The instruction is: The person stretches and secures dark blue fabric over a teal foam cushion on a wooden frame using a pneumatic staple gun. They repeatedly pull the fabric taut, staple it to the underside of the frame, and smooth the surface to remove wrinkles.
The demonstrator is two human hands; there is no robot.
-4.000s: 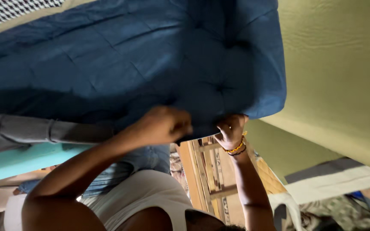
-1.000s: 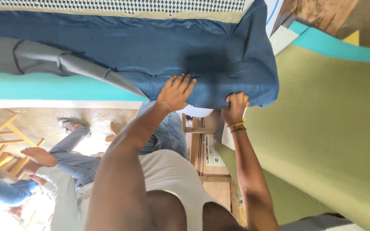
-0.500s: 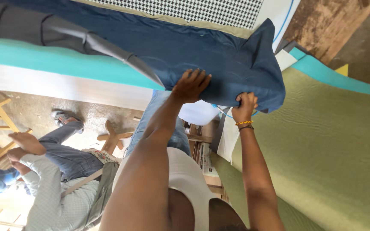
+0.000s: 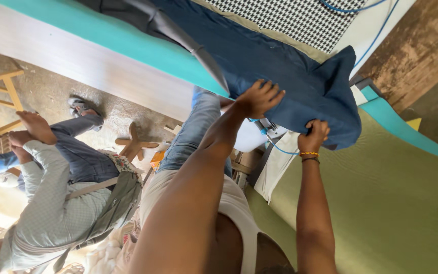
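Head view: a dark blue upholstered cushion [image 4: 300, 81] stretches from upper left of the frame down to a corner at right of centre, its long axis slanting across a teal-edged desk [image 4: 102, 45]. Both hands sit at its lower edge, directly beyond the outstretched arms. The left hand [image 4: 260, 98] presses flat with fingers spread on the fabric; the right hand [image 4: 314, 135], nearer the corner, is clenched around the cushion's hem. Olive fabric [image 4: 391, 203] fills lower right; another person [image 4: 62, 193] crouches at lower left.

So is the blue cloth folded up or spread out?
Mostly spread: the blue cloth lies flat under the left hand, its corner bunched in the right hand.
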